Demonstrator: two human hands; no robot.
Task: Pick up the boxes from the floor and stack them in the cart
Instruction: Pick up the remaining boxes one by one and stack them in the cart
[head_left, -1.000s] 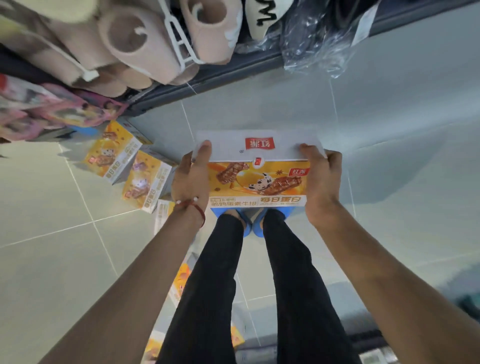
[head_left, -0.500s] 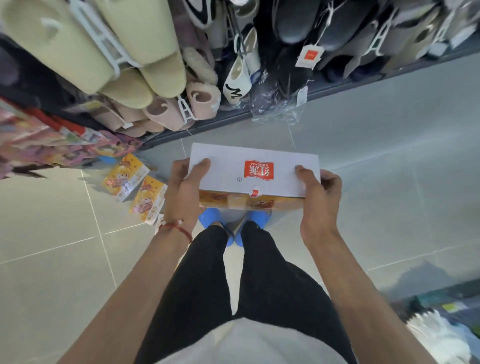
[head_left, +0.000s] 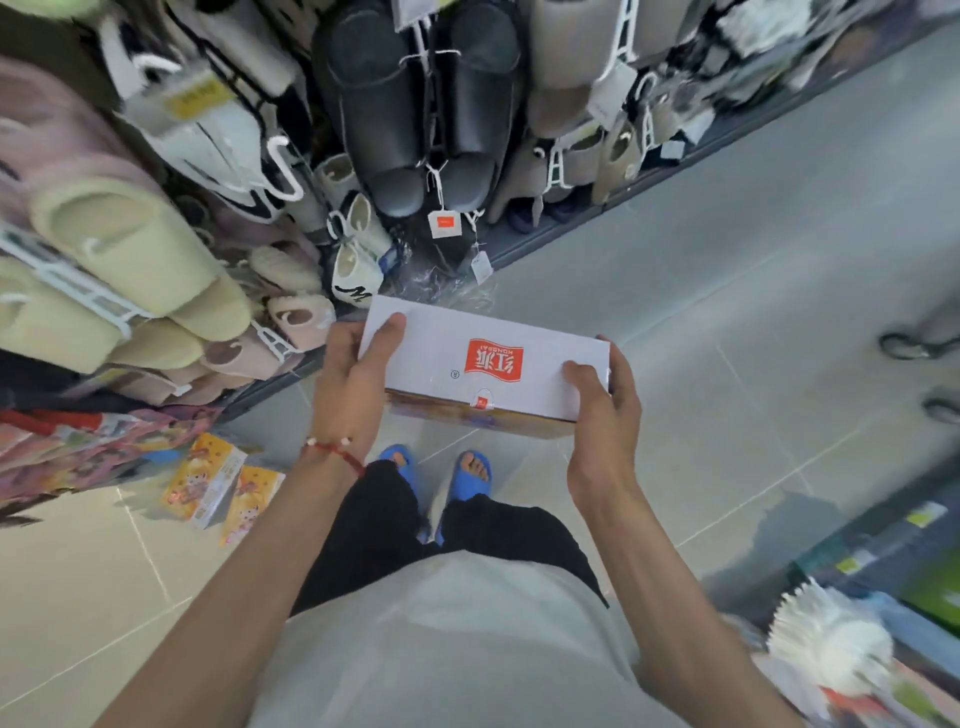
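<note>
Head view: the floor (head_left: 727, 322) is pale grey tile w/ thin joints, smooth and a bit shiny, and more beige at the left side. It is a shop aisle. Along the top and left hangs a rack of slippers (head_left: 415, 104) on white hangers, in black, cream, pink and beige, some w/ price tags. The rack's dark base (head_left: 649, 192) runs diagonal over the tiles. At bottom right is another shelf w/ goods, too blurred to name, and a white fluffy item (head_left: 826, 639). The box (head_left: 483, 358) is up in the air in front of the person, above the blue sandals (head_left: 470, 478), white face w/ red logo up, slightly tilted. The L hand (head_left: 353, 384), w/ a red bracelet (head_left: 335, 452) on the wrist, grips its left end: thumb on top, fingers wrapped round the end. The R hand (head_left: 602, 410) grips the right end the same way, fingers curled round the edge. Two more yellow boxes (head_left: 208, 480) lie on the tiles at left, just beside each other, near the rack's foot.
</note>
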